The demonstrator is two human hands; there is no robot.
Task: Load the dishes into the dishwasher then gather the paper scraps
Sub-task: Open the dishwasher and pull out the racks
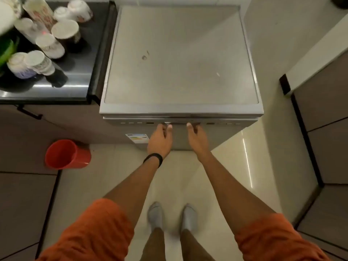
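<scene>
Both hands are up at the dishwasher [180,59], door closed, dead ahead at twelve o'clock. Left hand [160,141] and right hand [197,140] sit side by side, fingers hooked into the door handle [178,123]. Cups [47,34] crowd the counter [79,87] at ten o'clock. There's a red bucket [66,154] at eight.

Fingers of the left hand [160,142] and right hand [197,140] hide under the dishwasher [180,59] lip, its panel marks unreadably small, leftmost cups [11,5] cropped.
</scene>
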